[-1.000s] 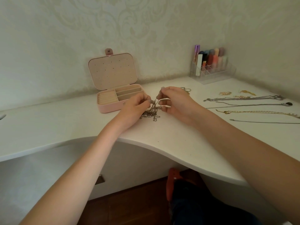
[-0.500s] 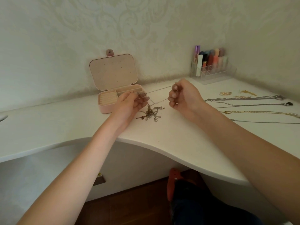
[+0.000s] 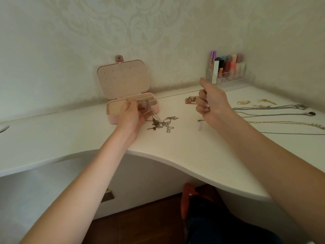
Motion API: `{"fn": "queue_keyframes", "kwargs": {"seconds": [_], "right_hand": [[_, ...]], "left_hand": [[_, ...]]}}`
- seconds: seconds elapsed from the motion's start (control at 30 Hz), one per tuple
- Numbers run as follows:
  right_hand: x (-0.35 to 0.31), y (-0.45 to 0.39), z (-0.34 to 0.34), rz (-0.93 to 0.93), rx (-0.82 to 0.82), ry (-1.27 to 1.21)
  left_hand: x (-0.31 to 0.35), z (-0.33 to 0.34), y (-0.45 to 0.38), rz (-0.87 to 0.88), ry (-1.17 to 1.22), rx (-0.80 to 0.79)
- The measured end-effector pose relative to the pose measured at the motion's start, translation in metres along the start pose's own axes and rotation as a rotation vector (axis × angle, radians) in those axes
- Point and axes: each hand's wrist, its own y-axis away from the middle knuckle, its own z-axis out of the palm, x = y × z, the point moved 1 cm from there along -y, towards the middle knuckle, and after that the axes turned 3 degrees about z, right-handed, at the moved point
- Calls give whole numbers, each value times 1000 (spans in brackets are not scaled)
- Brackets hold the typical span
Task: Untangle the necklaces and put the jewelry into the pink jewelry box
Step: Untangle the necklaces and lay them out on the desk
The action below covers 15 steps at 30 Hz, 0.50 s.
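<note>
The left hand [image 3: 133,114] is curled, its fingers [image 3: 146,110] pinching a bunch of chain lifted just in front of the open pink jewelry box [image 3: 126,101]. Below and to the right of those fingers the tangled necklaces [image 3: 162,124] trail down onto the white table [image 3: 175,152], a small dark charm lying at the knot's near edge. The right hand [image 3: 210,103] is closed in a loose fist around a thin chain, with a pale pendant [image 3: 200,125] hanging beneath it; a taut strand appears to run from this hand across toward the box, though it is too fine to trace fully.

Beyond the right-hand fingers a small gold and red piece [image 3: 190,99] rests on the table, and further right several straightened necklaces [image 3: 274,111] lie in rows beside loose gold earrings [image 3: 243,102]. A clear makeup organizer [image 3: 228,73] stands against the wall behind them.

The untangling seems midway: one strand is being drawn out while the knot remains on the table. The main risk is pulling the two hands apart too hard, which would likely cinch the knot tighter or snap a thin link. The hanging pendant could also swing and catch the tangle again, or the sliding chain could drag the knot off the curved table edge. Feeding slack from the left fingers would ease this.
</note>
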Motion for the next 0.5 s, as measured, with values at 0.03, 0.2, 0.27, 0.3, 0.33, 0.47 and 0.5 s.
{"fn": "queue_keyframes", "kwargs": {"seconds": [0.03, 0.2, 0.27, 0.3, 0.33, 0.47, 0.5], "right_hand": [[0, 0, 0, -19, -1, 15], [2, 11, 10, -55, -283, 220], [7, 21, 17, -124, -393, 484], [12, 25, 20, -178, -409, 650], [16, 27, 21, -235, -400, 793], [31, 21, 21, -369, -334, 1000], [33, 19, 21, -349, -319, 974]], "left_hand": [[0, 0, 0, 9, -22, 5], [-1, 0, 2, 31, -149, -22], [-1, 2, 4, 26, -159, -49], [-1, 3, 5, 27, -171, -61], [-1, 5, 6, 29, -180, -80], [-2, 7, 8, 22, -250, -222], [-3, 7, 8, 30, -286, -266]]}}
